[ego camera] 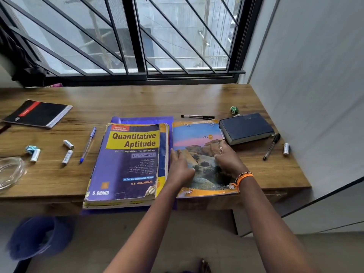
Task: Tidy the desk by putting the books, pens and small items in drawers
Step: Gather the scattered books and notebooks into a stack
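A worn notebook with a landscape cover lies on the wooden desk near its front edge. Both my hands rest on it: my left hand lies flat along its left edge, and my right hand presses near its torn right edge. To the left a thick "Quantitative Aptitude" book sits on other books and a purple folder. A dark blue book lies to the right. Pens: a blue pen, a black pen and another black pen.
Several batteries lie loose, some at the left and one at the right. A black spiral notebook is far left, with a glass bowl near it. Crumpled paper lies at the back. A blue bin stands on the floor.
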